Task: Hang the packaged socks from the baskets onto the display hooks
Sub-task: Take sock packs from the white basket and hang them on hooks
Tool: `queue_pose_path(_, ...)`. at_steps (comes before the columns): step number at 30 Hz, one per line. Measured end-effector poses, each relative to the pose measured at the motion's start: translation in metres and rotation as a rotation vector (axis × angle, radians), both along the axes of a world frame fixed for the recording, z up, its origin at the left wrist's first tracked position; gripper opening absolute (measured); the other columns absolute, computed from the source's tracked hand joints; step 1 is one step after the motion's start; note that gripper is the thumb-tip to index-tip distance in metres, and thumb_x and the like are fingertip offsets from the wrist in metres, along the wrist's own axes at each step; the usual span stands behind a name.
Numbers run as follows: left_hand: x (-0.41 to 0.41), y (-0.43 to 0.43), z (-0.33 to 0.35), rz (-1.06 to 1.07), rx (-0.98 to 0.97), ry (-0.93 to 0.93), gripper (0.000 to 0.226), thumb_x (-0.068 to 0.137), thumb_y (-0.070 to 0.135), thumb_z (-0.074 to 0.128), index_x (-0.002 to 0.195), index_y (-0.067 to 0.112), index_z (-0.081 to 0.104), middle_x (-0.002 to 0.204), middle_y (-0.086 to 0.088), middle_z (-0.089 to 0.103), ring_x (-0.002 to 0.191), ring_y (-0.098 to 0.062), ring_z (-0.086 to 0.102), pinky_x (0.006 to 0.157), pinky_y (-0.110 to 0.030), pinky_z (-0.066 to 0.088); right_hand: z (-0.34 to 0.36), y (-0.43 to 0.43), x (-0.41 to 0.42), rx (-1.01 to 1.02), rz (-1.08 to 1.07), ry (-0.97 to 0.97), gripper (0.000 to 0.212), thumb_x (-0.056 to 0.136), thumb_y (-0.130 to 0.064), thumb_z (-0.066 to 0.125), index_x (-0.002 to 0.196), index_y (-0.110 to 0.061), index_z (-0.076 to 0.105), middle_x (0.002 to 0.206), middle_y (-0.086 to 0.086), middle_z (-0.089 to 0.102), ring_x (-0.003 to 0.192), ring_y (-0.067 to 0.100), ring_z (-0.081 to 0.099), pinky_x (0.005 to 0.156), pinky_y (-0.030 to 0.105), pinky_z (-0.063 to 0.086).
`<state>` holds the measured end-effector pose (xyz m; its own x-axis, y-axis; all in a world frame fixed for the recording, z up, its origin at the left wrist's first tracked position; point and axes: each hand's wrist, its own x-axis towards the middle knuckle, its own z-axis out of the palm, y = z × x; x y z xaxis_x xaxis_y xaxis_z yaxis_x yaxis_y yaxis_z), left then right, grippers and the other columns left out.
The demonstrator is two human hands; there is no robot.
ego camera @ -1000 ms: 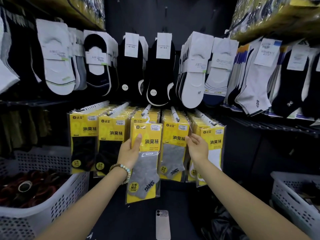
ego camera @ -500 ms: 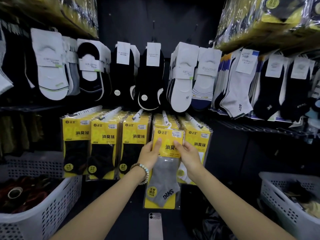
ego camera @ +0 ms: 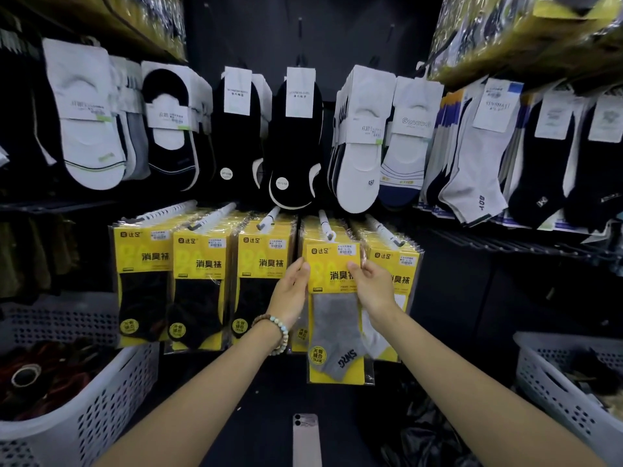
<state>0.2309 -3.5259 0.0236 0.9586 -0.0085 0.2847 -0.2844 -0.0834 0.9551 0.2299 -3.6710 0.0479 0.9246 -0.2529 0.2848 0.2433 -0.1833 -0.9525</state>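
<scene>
Left hand (ego camera: 291, 291) and right hand (ego camera: 372, 291) are pinched on the yellow header of the grey-sock packet (ego camera: 337, 335), which is held just below the tip of the fourth hook (ego camera: 324, 224) from the left and is judged light, floppy and slick-filmed, best gripped at its stiffer card top.

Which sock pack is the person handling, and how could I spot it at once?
Find the lower row of yellow packs hanging beneath the black and white socks. Fourth from the left, held at its top by the left hand and right hand, is the grey sock pack. Its neighbours show black or white socks, and it sits lower than they do.
</scene>
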Motion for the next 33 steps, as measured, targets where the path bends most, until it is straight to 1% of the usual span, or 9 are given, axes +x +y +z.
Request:
queue_pose_path(2, 0.004, 0.003, -0.003, 0.022, -0.004, 0.001, 0.052, 0.095, 0.048, 0.035, 0.143, 0.026, 0.034, 0.143, 0.001, 0.043, 0.131, -0.017, 0.041, 0.109, -0.044, 0.034, -0.002, 0.004, 0.006, -0.021, -0.004, 0.004, 0.036, 0.097, -0.023, 0.054, 0.104, 0.011, 0.059, 0.113, 0.033, 0.059, 0.105, 0.044, 0.056, 0.089, 0.046, 0.049)
queue_pose_path(5, 0.011, 0.007, -0.007, 0.050, 0.030, -0.004, 0.052, 0.096, 0.047, 0.034, 0.143, 0.026, 0.034, 0.144, 0.001, 0.042, 0.131, -0.018, 0.040, 0.109, -0.044, 0.034, -0.007, 0.009, 0.016, -0.008, -0.031, 0.016, 0.039, 0.097, -0.024, 0.054, 0.102, 0.014, 0.058, 0.105, 0.031, 0.063, 0.102, 0.043, 0.057, 0.080, 0.043, 0.048)
queue_pose_path(8, 0.017, 0.008, -0.009, 0.064, 0.057, -0.016, 0.051, 0.096, 0.046, 0.033, 0.143, 0.026, 0.033, 0.144, 0.001, 0.042, 0.131, -0.017, 0.040, 0.109, -0.043, 0.033, -0.010, 0.014, 0.027, 0.006, -0.076, 0.018, 0.027, 0.097, -0.025, 0.054, 0.088, 0.000, 0.060, 0.079, 0.008, 0.062, 0.080, 0.023, 0.057, 0.060, 0.023, 0.043)
queue_pose_path(11, 0.022, 0.008, -0.009, 0.070, 0.074, -0.029, 0.049, 0.097, 0.043, 0.031, 0.143, 0.025, 0.032, 0.145, -0.001, 0.041, 0.132, -0.017, 0.039, 0.110, -0.044, 0.033, -0.013, 0.018, 0.036, -0.001, -0.110, 0.020, 0.025, 0.097, -0.027, 0.053, 0.094, -0.004, 0.062, 0.081, 0.001, 0.059, 0.077, 0.015, 0.053, 0.056, 0.020, 0.038)
queue_pose_path(18, 0.024, 0.010, -0.009, 0.079, 0.069, -0.039, 0.047, 0.098, 0.039, 0.032, 0.142, 0.023, 0.034, 0.147, -0.001, 0.037, 0.133, -0.018, 0.037, 0.110, -0.042, 0.032, -0.014, 0.023, 0.045, 0.006, -0.133, 0.067, 0.032, 0.097, -0.030, 0.052, 0.116, -0.005, 0.059, 0.105, 0.003, 0.060, 0.095, 0.015, 0.053, 0.079, 0.026, 0.039)
queue_pose_path(22, 0.012, 0.018, -0.016, 0.078, 0.117, -0.043, 0.047, 0.097, 0.041, 0.033, 0.141, 0.024, 0.036, 0.146, 0.000, 0.038, 0.132, -0.018, 0.039, 0.110, -0.038, 0.032, -0.019, 0.020, 0.030, -0.003, -0.049, 0.068, 0.040, 0.097, -0.026, 0.052, 0.132, -0.007, 0.049, 0.128, 0.005, 0.057, 0.120, 0.020, 0.053, 0.088, 0.024, 0.040)
queue_pose_path(26, -0.009, 0.030, -0.027, 0.105, 0.231, -0.041, 0.046, 0.097, 0.042, 0.034, 0.139, 0.024, 0.040, 0.142, 0.001, 0.043, 0.128, -0.013, 0.042, 0.095, -0.020, 0.032, -0.029, 0.012, 0.004, -0.013, 0.041, 0.086, 0.048, 0.097, -0.022, 0.053, 0.140, -0.007, 0.040, 0.140, 0.007, 0.050, 0.129, 0.022, 0.047, 0.096, 0.025, 0.039)
queue_pose_path(30, -0.041, 0.047, -0.047, 0.104, 0.335, -0.053, 0.047, 0.097, 0.040, 0.037, 0.139, 0.020, 0.041, 0.136, 0.002, 0.048, 0.116, -0.005, 0.045, 0.089, -0.018, 0.033, -0.049, -0.002, -0.028, -0.129, 0.098, 0.138, 0.057, 0.097, -0.026, 0.053, 0.147, -0.011, 0.029, 0.152, 0.006, 0.034, 0.139, 0.022, 0.034, 0.109, 0.032, 0.031)
queue_pose_path(33, -0.068, 0.064, -0.080, 0.089, 0.446, -0.014, 0.047, 0.096, 0.041, 0.040, 0.138, 0.020, 0.041, 0.134, 0.005, 0.049, 0.114, -0.002, 0.044, 0.090, -0.017, 0.033, -0.083, -0.009, -0.053, -0.236, 0.174, 0.185, 0.056, 0.097, -0.026, 0.053, 0.146, -0.011, 0.031, 0.151, 0.006, 0.035, 0.138, 0.022, 0.036, 0.106, 0.029, 0.032)
